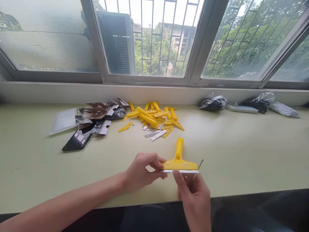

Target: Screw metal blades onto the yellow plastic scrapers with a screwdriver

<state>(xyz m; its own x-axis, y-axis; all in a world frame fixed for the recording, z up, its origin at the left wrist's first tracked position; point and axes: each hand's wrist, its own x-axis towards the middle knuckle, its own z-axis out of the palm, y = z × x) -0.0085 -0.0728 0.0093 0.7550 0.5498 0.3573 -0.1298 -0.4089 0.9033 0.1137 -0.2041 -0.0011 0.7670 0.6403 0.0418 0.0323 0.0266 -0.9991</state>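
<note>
A yellow scraper with a metal blade along its near edge is held up between my two hands, its handle pointing away from me. Two screws show on its head. My left hand pinches the left end of the head and blade. My right hand has its thumb on the blade's edge, with the other fingers partly hidden underneath. A thin metal rod, perhaps a screwdriver shaft, sticks up from the right hand beside the scraper's right end.
Beyond my hands lies a pile of yellow scraper parts with loose metal blades. To its left are open cardboard packages, a black phone-like device and a clear plastic sheet. Bagged items line the wall at right.
</note>
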